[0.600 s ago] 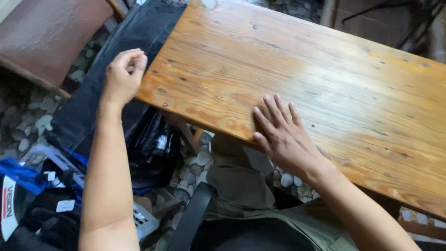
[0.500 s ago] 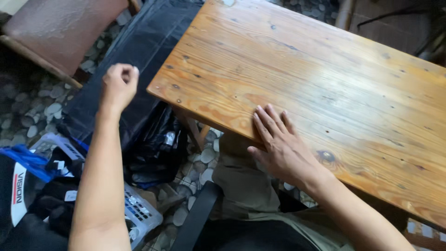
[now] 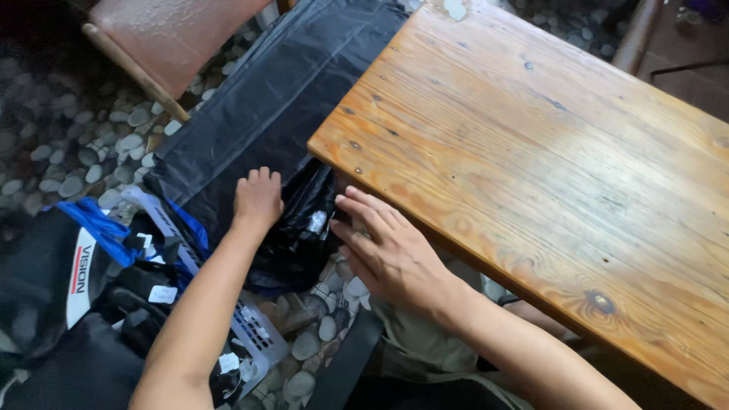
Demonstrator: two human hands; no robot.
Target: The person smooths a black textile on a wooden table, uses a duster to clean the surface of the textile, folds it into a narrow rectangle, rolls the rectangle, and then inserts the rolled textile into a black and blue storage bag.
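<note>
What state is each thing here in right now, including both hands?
Left hand: knuckles up, fingers curled down onto the black plastic sheet.
Right hand: open, fingers spread, off the table's edge.
Black plastic sheet: draped from the table end to the floor.
Wooden table: top bare, glossy.
Chair: unoccupied.

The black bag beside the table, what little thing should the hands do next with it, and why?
Probably close the left hand on the black bag for a firm grip. It lies flat on the plastic with fingers spread, gripping nothing, while the right hand reaches the crumpled part below the table edge.
</note>
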